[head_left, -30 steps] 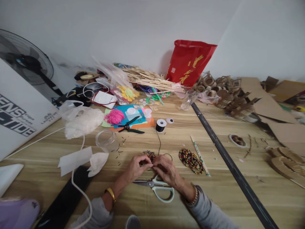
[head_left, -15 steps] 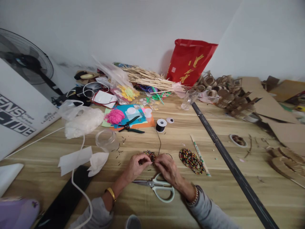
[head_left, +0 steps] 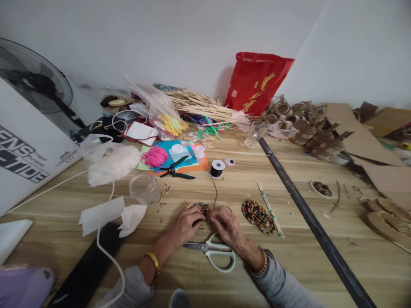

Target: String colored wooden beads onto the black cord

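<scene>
Head cam, as I watch remotely: a small cluster of round multicoloured beads (head_left: 202,208) lies on the pale wood-grain worktop (head_left: 298,252), btwn & just beyond the fingertips, nearer the L hand (head_left: 185,223) than the R hand (head_left: 226,226). Thin black cord (head_left: 215,192) runs roughly fore-aft from R fingers to the white-flanged black spool (head_left: 217,168); both grips curl inward, closure & contents I can't tell.

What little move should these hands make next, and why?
Perhaps the right hand should gently draw the cord snug while the left hand steadies the nearby beads. The cord runs, slightly bent, from the spool down to the right hand, and those beads lie by the left fingertips. What the fingertips pinch is too small to tell.
</scene>
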{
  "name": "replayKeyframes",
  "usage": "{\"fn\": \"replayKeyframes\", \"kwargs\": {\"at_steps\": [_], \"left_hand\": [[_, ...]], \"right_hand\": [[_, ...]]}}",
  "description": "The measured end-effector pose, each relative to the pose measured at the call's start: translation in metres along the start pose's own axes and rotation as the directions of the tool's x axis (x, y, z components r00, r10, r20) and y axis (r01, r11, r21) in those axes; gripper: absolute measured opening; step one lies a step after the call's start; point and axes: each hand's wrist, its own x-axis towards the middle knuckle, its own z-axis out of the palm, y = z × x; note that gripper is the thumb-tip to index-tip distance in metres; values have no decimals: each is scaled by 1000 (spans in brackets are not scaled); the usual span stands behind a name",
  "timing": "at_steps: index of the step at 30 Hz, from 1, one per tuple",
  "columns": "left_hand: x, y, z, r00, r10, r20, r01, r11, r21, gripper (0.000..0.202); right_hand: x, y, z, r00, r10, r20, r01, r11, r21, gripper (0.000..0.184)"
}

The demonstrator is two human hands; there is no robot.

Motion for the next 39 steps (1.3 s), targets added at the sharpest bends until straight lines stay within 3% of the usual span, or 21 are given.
{"fn": "replayKeyframes", "kwargs": {"at_steps": [5,11,20,25,29,34,39], "left_hand": [[-2,0,-1,997,45,68,-53,992,116,14],[-4,3,0,992,6,125,-27,986,162,14],[-3,6,0,994,24,106,-44,981,191,15],[1,6,0,1000,-26,1,26,999,41,13],[5,6,-3,979,-192,-72,179,971,-160,12],[6,5,-9,924,-382,-1,356,863,-358,7],[5,3,-9,900,-434,52,407,788,-462,9]], "right_hand": [[0,-1,0,1000,17,21,-17,1000,10,13],[0,0,0,1000,12,18,-12,1000,12,13],[2,-2,0,1000,-12,15,12,1000,6,11],[1,-1,0,1000,-6,20,5,1000,19,11],[-1,0,0,1000,3,26,-4,1000,20,11],[0,-1,-1,1000,-5,25,4,1000,14,13],[1,-2,-1,999,-27,18,27,1000,12,12]]}}
